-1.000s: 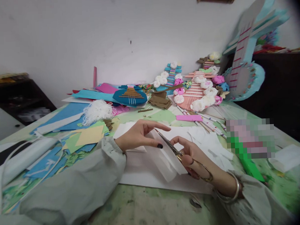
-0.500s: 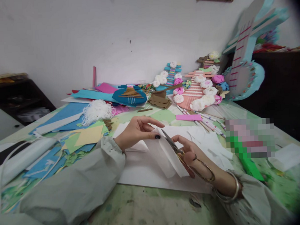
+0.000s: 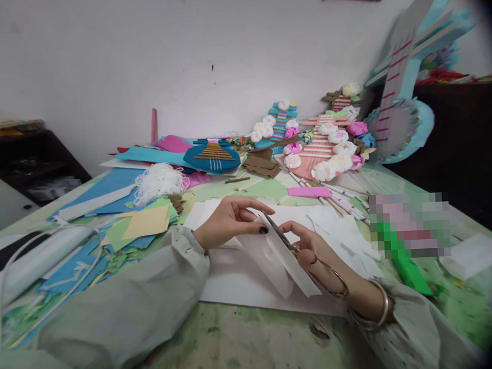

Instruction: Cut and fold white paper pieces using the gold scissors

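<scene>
While scanning from the far left, shows first a dark brown, open-fronted cabinet (image 3: 67, 154) with crumpled whitish material (image 3: 54, 188) inside, too blurred to identify. Next, includes a tangled heap of white string (image 3: 160, 183). Pinches thin, translucent white paper (image 3: 265, 260), apparently layered, between thumb and fingers of the left hand (image 3: 225, 223), above a flat white sheet (image 3: 234, 285) on the green-mottled table (image 3: 204, 338). Grasps gold-handled metal scissors (image 3: 281, 234) in the right hand (image 3: 326, 257), with blades against the paper's upper right side. Could nick the left thumb by closing the blades so near its tip. Could skew the cut by letting the limp layers slip or buckle. Farther right, includes a long, bright green object (image 3: 411, 272), partly hidden by blurring.
</scene>
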Motion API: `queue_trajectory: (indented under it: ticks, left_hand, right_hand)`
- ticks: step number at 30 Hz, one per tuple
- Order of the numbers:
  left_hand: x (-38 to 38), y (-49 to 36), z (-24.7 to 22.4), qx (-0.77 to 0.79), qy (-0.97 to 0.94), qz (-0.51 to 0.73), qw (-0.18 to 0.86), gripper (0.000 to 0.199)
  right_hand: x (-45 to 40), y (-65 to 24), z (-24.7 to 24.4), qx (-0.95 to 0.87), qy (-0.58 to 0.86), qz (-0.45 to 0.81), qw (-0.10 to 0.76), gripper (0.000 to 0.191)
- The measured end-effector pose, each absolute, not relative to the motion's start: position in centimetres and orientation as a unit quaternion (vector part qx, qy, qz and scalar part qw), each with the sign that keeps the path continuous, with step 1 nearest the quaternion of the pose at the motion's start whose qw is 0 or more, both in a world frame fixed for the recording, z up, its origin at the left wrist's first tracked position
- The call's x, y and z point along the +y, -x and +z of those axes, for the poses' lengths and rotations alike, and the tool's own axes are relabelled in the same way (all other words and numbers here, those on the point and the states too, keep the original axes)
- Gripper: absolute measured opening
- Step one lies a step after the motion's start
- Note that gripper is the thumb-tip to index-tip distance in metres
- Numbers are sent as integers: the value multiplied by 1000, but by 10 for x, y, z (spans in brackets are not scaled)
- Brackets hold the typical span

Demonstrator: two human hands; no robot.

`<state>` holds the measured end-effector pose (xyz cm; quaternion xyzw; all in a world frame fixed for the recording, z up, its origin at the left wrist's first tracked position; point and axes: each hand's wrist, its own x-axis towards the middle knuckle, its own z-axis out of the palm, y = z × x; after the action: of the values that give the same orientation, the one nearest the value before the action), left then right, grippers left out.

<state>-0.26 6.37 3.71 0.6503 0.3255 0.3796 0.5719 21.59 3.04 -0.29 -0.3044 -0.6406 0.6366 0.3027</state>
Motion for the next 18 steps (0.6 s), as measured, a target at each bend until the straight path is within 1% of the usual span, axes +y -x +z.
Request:
queue_trajectory:
  ticks: [6,18]
  left_hand:
    - [64,3,36,324,-643,382,579,40]
    - [65,5,34,323,-647,381,576,40]
  right_hand:
    - [29,-215,3,-629,316,641,306,77]
    - [28,-213,11,-629,331,633,306,75]
